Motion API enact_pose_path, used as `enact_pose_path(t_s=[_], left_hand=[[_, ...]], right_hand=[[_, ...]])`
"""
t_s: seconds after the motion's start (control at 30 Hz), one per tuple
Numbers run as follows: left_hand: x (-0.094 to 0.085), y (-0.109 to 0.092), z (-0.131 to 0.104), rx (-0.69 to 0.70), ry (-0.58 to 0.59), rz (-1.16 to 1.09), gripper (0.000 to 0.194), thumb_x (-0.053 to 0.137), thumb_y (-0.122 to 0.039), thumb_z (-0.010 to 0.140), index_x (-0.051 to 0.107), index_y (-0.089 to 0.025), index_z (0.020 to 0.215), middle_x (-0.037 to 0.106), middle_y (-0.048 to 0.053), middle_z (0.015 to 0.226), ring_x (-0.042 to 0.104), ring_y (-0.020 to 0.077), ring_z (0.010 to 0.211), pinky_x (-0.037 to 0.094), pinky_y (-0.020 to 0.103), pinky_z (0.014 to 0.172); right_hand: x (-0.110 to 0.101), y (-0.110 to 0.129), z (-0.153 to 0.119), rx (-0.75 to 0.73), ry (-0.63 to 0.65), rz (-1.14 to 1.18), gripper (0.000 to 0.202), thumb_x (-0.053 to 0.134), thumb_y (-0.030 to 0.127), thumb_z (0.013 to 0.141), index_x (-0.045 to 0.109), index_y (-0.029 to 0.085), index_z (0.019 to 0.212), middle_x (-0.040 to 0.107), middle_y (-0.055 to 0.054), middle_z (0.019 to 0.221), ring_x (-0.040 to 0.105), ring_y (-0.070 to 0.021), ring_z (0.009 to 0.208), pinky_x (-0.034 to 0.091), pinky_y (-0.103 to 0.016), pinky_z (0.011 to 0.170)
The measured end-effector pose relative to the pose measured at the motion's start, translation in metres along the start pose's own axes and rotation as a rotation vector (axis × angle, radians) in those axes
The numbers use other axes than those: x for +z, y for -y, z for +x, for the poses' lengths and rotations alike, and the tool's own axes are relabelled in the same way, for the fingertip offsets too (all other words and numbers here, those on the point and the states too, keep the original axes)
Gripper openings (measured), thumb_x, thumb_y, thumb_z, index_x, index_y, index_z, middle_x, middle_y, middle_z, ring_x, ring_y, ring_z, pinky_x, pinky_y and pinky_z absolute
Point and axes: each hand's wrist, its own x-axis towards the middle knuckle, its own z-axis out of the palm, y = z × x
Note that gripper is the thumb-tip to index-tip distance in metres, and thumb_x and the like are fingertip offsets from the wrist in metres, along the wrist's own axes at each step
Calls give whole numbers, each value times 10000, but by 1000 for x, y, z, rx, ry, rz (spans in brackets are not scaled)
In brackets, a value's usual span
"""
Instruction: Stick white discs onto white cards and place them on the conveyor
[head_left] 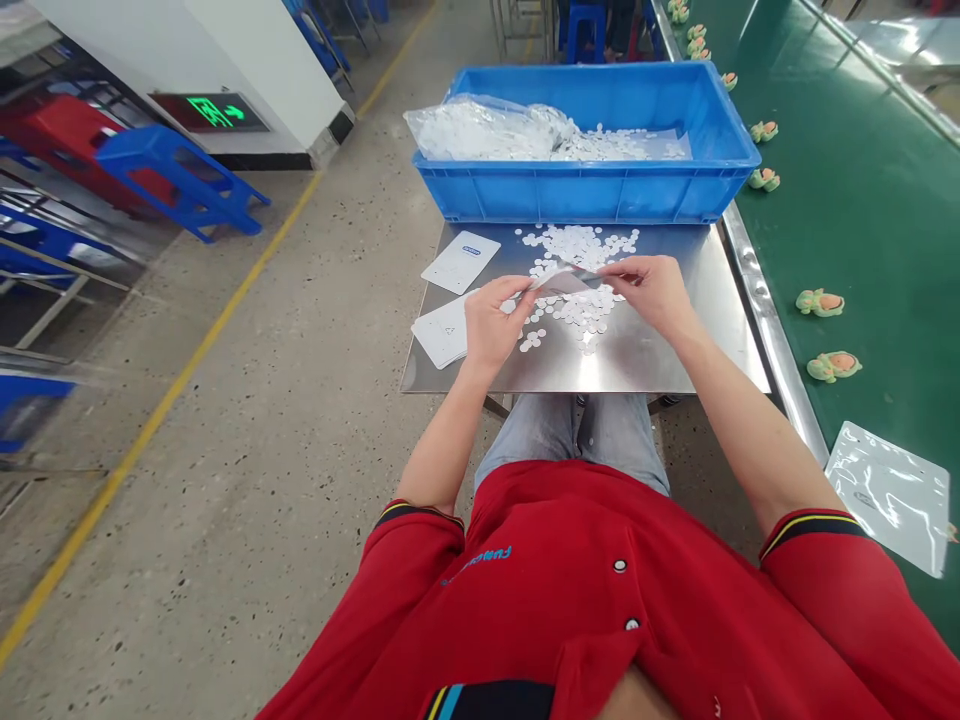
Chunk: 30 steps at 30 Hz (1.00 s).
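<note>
Over the metal table (660,355), my left hand (491,328) pinches the left end of a thin, greyish-white sheet or bag (562,283). The right end of that piece is between the fingertips of my right hand (656,292). It is too small to tell exactly what it is. Beneath and around it lie many small white discs (585,312). Just left of my left hand are white cards (439,333), and another white card (461,261) with a blue mark lies behind them.
A blue crate (585,190) at the table's back holds a clear bag (487,130) and loose discs. On the right, a green conveyor belt (885,270) carries several small green figures (834,366) and a glossy clear packet (889,497). Blue stool (176,180) at left.
</note>
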Motion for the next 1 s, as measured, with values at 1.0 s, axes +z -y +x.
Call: enact_pose_path(t_s=[1.0], left_hand=[[-72,73,-42,-203,390,573,304,543,-408,948,771,-239,1058,697,121,1172,628,330,1094,488,460,984]], right_hand=[[-55,-74,-89,115,-7,-498,414,526,424,989,715,176,1262,684,-162,1289,683,-291,1013,549,-448,846]])
